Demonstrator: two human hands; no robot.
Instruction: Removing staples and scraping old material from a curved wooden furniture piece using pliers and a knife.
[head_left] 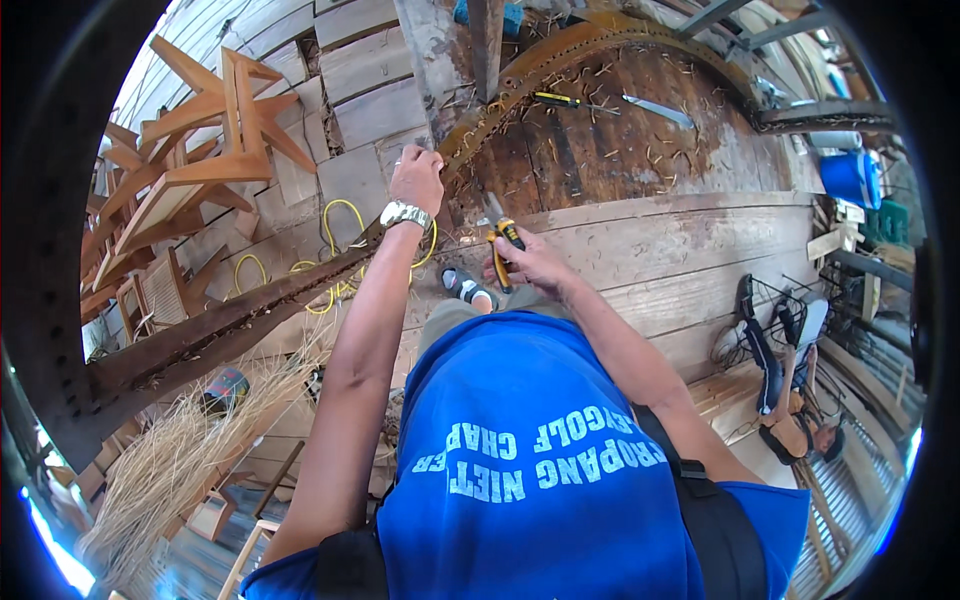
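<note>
A pair of pliers (508, 236) with yellow-and-black handles is in my right hand (537, 263), its jaws pointing away from me. My left hand (416, 180), with a watch at the wrist, is curled at the edge of a long, curved, dark wooden frame (468, 130). Its fingertips are partly hidden, so whatever they pinch does not show. A row of small holes runs along the frame. Beyond my hands, a yellow-and-black-handled screwdriver (557, 99) and a pale flat blade (657, 109) lie on brown boards strewn with short curled scraps.
Wooden chair frames (205, 175) are piled at left, near a yellow cord (342, 204) on the floor. A bundle of thin strands (175, 470) lies lower left. At right are a blue bucket (848, 180) and another person (783, 410). A post (487, 50) rises at the far side.
</note>
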